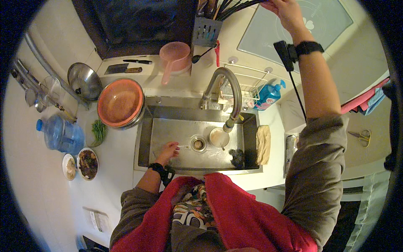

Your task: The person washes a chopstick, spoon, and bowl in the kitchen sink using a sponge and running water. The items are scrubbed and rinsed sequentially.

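Observation:
My left hand (168, 153) is low inside the stainless steel sink (176, 126), left of the drain strainer (198, 144). A thin, pale utensil-like piece (184, 146) meets its fingertips; whether they grip it is unclear. Up at the top edge, my right hand (281, 11) is partly cut off, its fingers at the ends of dark chopsticks (241, 5). These slant out of the grey slotted utensil holder (206, 31). Beneath the curved faucet (237, 94) sits a round pale pot or cup (219, 137) with a short handle. Near it lies a dark scouring pad (236, 158).
Left of the sink stand stacked orange basins (120, 102), a pot lid (85, 82), green vegetables (99, 132), a blue water jug (63, 134) and a bowl of dark food (88, 164). Behind lie a cleaver (116, 69) and pink dipper (175, 53). A blue soap bottle (268, 96) stands right.

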The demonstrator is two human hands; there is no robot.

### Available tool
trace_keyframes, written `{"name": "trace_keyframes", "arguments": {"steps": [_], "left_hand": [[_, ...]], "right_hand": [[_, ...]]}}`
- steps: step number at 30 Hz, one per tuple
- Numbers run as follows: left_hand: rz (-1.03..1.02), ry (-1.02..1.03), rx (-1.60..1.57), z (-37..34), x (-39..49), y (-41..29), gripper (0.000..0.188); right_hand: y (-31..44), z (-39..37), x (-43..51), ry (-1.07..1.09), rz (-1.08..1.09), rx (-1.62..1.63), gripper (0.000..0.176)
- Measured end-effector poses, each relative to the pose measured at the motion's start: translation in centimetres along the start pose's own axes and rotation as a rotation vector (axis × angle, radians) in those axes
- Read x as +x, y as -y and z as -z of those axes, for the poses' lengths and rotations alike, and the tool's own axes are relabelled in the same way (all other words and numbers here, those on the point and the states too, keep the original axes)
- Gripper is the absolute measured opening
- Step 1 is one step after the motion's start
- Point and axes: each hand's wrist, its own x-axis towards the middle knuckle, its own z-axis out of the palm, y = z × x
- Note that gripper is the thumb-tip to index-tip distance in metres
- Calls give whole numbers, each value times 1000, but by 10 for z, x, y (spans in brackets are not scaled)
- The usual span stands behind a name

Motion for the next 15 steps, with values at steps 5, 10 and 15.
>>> {"name": "trace_keyframes", "arguments": {"steps": [5,10,15], "left_hand": [[-4,-2,-4,9,-2,9,30],[25,15,-25,4,-9,2,30],[14,31,31,-1,-15,-11,30]], "right_hand": [[-9,-34,19,216,-86,-156,17],[-18,-40,33,575,394,-885,20],[-59,-42,33,627,779,-1164,27]]}}
